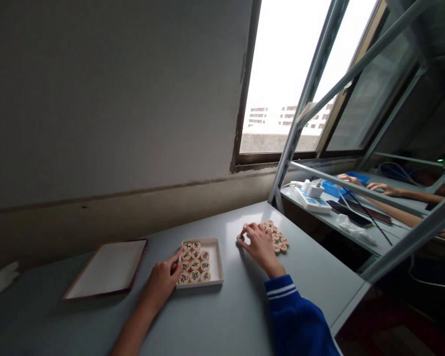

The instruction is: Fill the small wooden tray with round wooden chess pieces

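Note:
A white box (217, 262) on the grey table holds several round wooden pieces (195, 264) with dark characters, set in rows on its left side; its right side is bare. My left hand (165, 277) grips the box's left edge, thumb and fingers at the wall. To the right of the box, my right hand (258, 243) has its thumb and index finger closed on a round piece (240, 238) at the left of a group. Several pieces with red characters (281, 241) lie beside and behind that hand, which partly hides them.
A box lid (107, 269) lies at the left, near crumpled white tissue (2, 279). Metal frame bars (326, 173) rise at the table's right edge. Beyond them, another person's hands (383, 188) are by a blue tray (333, 189), near a power strip (312, 198).

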A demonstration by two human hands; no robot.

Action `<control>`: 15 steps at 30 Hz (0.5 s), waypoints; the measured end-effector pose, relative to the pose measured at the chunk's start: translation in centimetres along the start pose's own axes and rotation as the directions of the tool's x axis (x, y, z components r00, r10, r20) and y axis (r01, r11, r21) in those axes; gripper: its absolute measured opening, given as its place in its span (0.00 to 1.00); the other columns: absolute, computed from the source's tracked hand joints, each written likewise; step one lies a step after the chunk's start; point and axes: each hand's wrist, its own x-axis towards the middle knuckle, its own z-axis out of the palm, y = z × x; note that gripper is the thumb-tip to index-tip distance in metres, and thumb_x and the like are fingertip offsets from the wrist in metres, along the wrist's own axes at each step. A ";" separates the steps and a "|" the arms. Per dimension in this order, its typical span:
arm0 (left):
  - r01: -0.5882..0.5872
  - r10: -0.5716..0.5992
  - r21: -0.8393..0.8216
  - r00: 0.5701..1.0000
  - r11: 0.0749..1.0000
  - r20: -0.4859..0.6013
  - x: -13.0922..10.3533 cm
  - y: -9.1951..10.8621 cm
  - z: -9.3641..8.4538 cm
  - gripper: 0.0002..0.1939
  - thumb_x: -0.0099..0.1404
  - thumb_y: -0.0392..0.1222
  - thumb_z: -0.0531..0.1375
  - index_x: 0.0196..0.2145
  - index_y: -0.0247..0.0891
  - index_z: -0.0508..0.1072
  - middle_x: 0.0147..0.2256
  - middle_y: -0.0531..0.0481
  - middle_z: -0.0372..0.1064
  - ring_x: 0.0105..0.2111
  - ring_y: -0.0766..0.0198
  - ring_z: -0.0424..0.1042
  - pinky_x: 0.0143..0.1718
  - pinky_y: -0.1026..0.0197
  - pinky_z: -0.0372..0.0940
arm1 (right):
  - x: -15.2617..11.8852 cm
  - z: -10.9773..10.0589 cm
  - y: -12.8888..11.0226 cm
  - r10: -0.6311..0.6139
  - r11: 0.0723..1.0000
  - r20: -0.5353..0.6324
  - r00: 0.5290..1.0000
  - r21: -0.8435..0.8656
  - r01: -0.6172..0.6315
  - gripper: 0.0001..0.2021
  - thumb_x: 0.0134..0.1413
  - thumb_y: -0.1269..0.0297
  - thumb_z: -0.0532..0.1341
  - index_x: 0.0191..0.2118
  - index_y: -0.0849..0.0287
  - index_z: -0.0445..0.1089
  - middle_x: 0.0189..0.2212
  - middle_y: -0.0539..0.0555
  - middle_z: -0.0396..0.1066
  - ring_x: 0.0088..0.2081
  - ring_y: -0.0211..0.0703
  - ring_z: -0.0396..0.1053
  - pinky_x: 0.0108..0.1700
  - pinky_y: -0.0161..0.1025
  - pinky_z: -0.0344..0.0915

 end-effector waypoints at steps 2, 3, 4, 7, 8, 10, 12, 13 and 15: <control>-0.007 0.007 -0.010 1.000 1.000 0.002 0.0 0.0 0.0 0.24 0.59 0.40 0.46 0.51 0.28 0.65 0.24 0.45 0.73 0.22 0.66 0.66 0.26 0.68 0.57 | 1.0 0.5 0.3 0.016 0.999 0.004 1.000 -0.047 -0.015 0.05 0.52 0.63 0.56 0.33 0.57 0.67 0.38 0.55 0.65 0.43 0.49 0.58 0.42 0.44 0.48; -0.010 0.010 -0.018 1.000 1.000 0.001 0.0 0.0 0.0 0.24 0.59 0.40 0.46 0.51 0.29 0.65 0.25 0.45 0.74 0.23 0.66 0.67 0.26 0.68 0.58 | 1.5 0.8 0.4 0.025 0.997 -0.002 1.000 -0.070 -0.026 0.05 0.53 0.64 0.56 0.33 0.57 0.67 0.38 0.55 0.65 0.43 0.49 0.57 0.42 0.44 0.48; -0.012 0.012 -0.029 1.000 0.999 -0.004 0.0 -0.1 0.1 0.24 0.59 0.40 0.46 0.51 0.29 0.65 0.25 0.45 0.74 0.23 0.66 0.67 0.26 0.68 0.58 | 1.8 1.0 0.5 0.041 0.995 -0.008 0.999 -0.091 -0.041 0.06 0.53 0.64 0.55 0.33 0.58 0.67 0.38 0.56 0.65 0.43 0.50 0.57 0.42 0.45 0.48; -0.013 0.012 -0.052 1.000 0.999 -0.025 0.0 -0.5 0.4 0.24 0.59 0.40 0.47 0.51 0.30 0.65 0.26 0.46 0.74 0.23 0.66 0.67 0.26 0.68 0.59 | 2.3 1.6 0.5 0.095 0.990 -0.032 0.995 -0.102 -0.098 0.06 0.53 0.66 0.55 0.36 0.59 0.67 0.40 0.58 0.64 0.44 0.51 0.57 0.44 0.47 0.48; -0.013 0.011 -0.052 1.000 0.999 -0.029 0.1 -0.6 0.5 0.24 0.59 0.40 0.47 0.51 0.30 0.65 0.27 0.46 0.74 0.23 0.67 0.67 0.26 0.68 0.58 | 2.2 1.8 0.2 0.097 0.992 -0.044 0.994 -0.080 -0.100 0.08 0.52 0.67 0.56 0.39 0.59 0.66 0.41 0.58 0.64 0.45 0.52 0.57 0.44 0.47 0.48; -0.009 0.007 -0.050 0.999 0.999 -0.031 0.0 -0.6 0.5 0.23 0.58 0.39 0.47 0.51 0.31 0.65 0.28 0.45 0.74 0.23 0.67 0.67 0.26 0.68 0.58 | 2.0 1.8 -0.8 0.065 0.998 -0.071 0.995 0.001 -0.065 0.12 0.51 0.67 0.58 0.43 0.57 0.64 0.43 0.57 0.63 0.46 0.51 0.56 0.45 0.46 0.48; -0.004 0.002 -0.058 1.000 0.998 -0.029 0.0 -0.3 0.4 0.23 0.58 0.39 0.47 0.51 0.32 0.65 0.29 0.46 0.75 0.25 0.66 0.68 0.27 0.68 0.58 | 1.8 1.7 -2.7 -0.034 0.993 -0.056 0.998 0.115 0.040 0.14 0.51 0.68 0.58 0.45 0.54 0.63 0.44 0.54 0.63 0.46 0.48 0.57 0.44 0.44 0.50; 0.000 -0.002 -0.066 1.000 0.998 -0.025 -0.1 -0.2 0.2 0.23 0.58 0.39 0.48 0.51 0.32 0.65 0.29 0.46 0.75 0.26 0.66 0.68 0.27 0.68 0.59 | 1.7 1.6 -3.8 -0.111 0.978 -0.023 0.994 0.177 0.113 0.13 0.51 0.67 0.58 0.45 0.52 0.64 0.43 0.53 0.64 0.46 0.46 0.58 0.43 0.43 0.50; 0.013 -0.014 -0.076 1.000 0.997 -0.015 -0.2 0.1 -0.1 0.23 0.58 0.39 0.48 0.51 0.32 0.65 0.30 0.44 0.75 0.26 0.65 0.68 0.27 0.67 0.59 | 1.4 1.4 -6.1 -0.297 0.921 0.077 0.952 0.285 0.264 0.11 0.52 0.67 0.59 0.42 0.50 0.66 0.42 0.50 0.66 0.44 0.43 0.60 0.42 0.41 0.50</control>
